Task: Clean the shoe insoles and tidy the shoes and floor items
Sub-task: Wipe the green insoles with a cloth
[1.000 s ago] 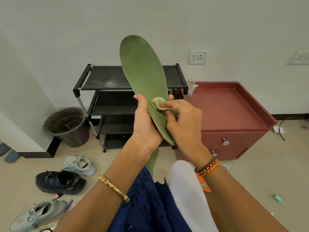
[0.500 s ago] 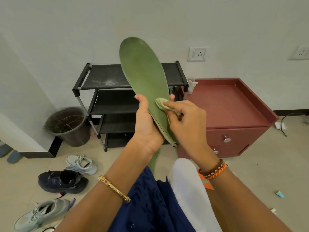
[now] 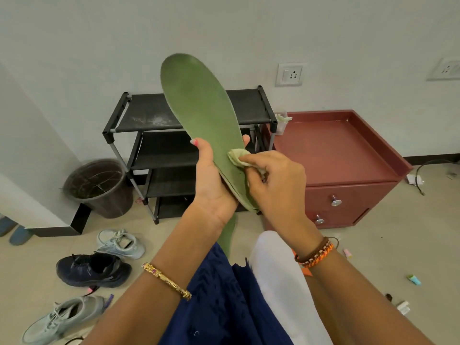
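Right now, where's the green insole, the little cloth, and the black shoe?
green insole [image 3: 196,105], head view, on its broad upper face.
little cloth [image 3: 236,155], head view, on the bunched part showing.
black shoe [image 3: 92,270], head view, on its upper.

We see a long green foam insole [image 3: 199,115] held upright, toe tilted left, with a crumpled pale-green cloth [image 3: 237,155] touching its lower right face; a second green insole [image 3: 227,235] hangs below it.

bright, even light | soft shadows | edges bowed | corners perhaps slightly soft
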